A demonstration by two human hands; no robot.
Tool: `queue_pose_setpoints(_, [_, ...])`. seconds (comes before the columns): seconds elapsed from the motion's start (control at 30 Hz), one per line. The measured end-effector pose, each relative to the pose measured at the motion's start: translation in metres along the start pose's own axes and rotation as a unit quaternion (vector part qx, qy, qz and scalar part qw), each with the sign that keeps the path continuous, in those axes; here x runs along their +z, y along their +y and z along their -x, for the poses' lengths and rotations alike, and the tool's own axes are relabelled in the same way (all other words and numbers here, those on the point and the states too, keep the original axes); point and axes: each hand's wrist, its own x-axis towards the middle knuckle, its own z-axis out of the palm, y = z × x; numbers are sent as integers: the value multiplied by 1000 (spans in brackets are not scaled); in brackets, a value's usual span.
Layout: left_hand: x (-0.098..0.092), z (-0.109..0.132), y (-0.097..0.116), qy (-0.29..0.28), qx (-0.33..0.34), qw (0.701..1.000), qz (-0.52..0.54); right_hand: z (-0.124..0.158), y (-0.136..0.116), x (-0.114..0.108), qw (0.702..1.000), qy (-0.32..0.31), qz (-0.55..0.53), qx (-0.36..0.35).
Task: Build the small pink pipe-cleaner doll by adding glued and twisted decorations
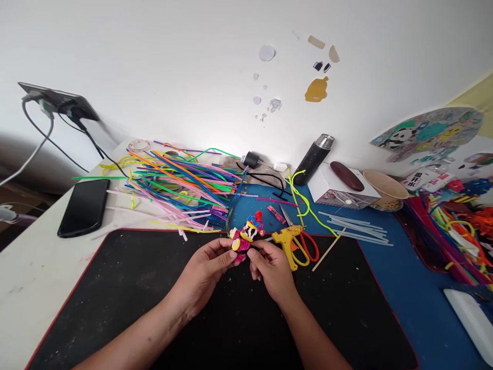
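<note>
Between my two hands, above the black mat [231, 318], is a small pipe-cleaner doll [246, 239]. It has a magenta body, yellow trim, a black-and-white face and a blue and red top. My left hand [211, 267] pinches its lower left side between thumb and fingers. My right hand [271, 264] is closed at its lower right, thumb pressed near a black strip across the body. Just right of the doll lie a yellow hot glue gun [287, 244] and scissors [314, 246] with red and yellow handles. The fingers hide part of the doll's lower body.
Colourful pipe cleaners [185, 177] are heaped behind the mat on the left, beside a black phone [84, 205]. At the back right are a dark thermos [314, 159], a tissue box [339, 192] and a bowl [385, 185]. Clear glue sticks [358, 226] and a wooden stick [328, 250] lie nearer.
</note>
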Motion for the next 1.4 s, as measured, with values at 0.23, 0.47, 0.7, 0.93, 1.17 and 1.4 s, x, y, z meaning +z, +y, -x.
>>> queue_pose_setpoints(0.23, [-2, 0, -2, -9, -17, 1000, 15, -2, 1, -1, 1000, 15, -8, -20])
queue_pose_setpoints(0.47, [-2, 4, 2, -25, -44, 999, 21, -1, 3, -6, 1000, 7, -3, -10])
queue_pose_setpoints(0.7, [0, 6, 8, -36, -62, 997, 0, 0, 6, -8, 1000, -6, 12, -17])
queue_pose_setpoints(0.93, [0, 6, 9, -32, -79, 996, 9, 2, 4, -6, 999, -20, 30, -29])
queue_pose_setpoints(1.17, [-4, 3, 7, -41, -93, 995, -2, 2, 1, -4, 998, -30, 39, -33])
queue_pose_setpoints(1.4, [-6, 5, 14, -49, -45, 996, -59, 3, -2, -3, 998, -45, 22, -26])
